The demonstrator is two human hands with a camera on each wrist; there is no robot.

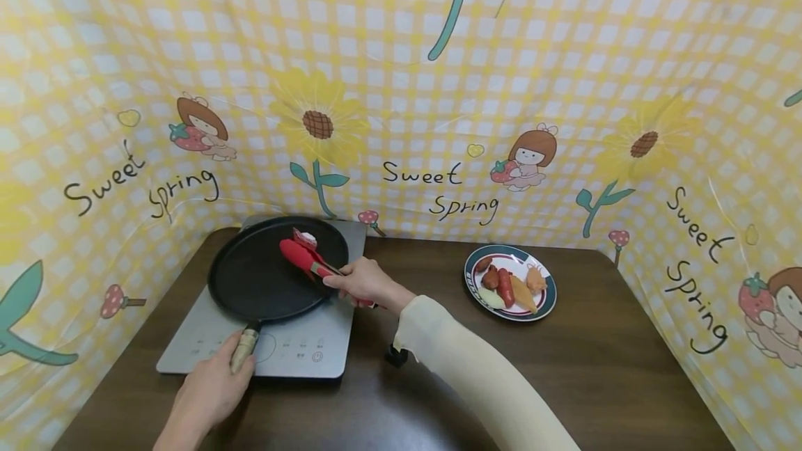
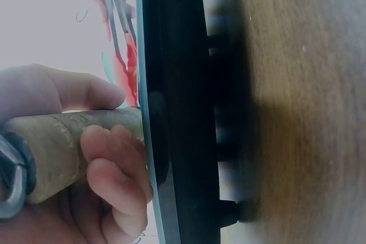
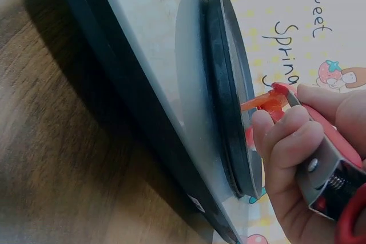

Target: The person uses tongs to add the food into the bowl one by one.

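Note:
A flat black frying pan [image 1: 250, 277] sits on a silver induction cooktop [image 1: 328, 346] at the left of the table. My left hand [image 1: 213, 385] grips its tan handle [image 2: 54, 147], thumb on one side and curled fingers on the other. Over the pan, my right hand [image 1: 366, 284] holds red-tipped metal tongs [image 1: 297, 254]; the right wrist view shows its fingers wrapped around the metal arms [image 3: 311, 167]. At the tongs' tips, low over the pan's far right part, is a small dark-red and white piece of food [image 1: 307, 236].
To the right stands a plate [image 1: 549, 298] with a dark green rim, bearing a sausage [image 1: 505, 287] and several other food pieces. A yellow checked cloth [image 1: 413, 124] hangs behind and along both sides of the brown wooden table [image 1: 601, 339].

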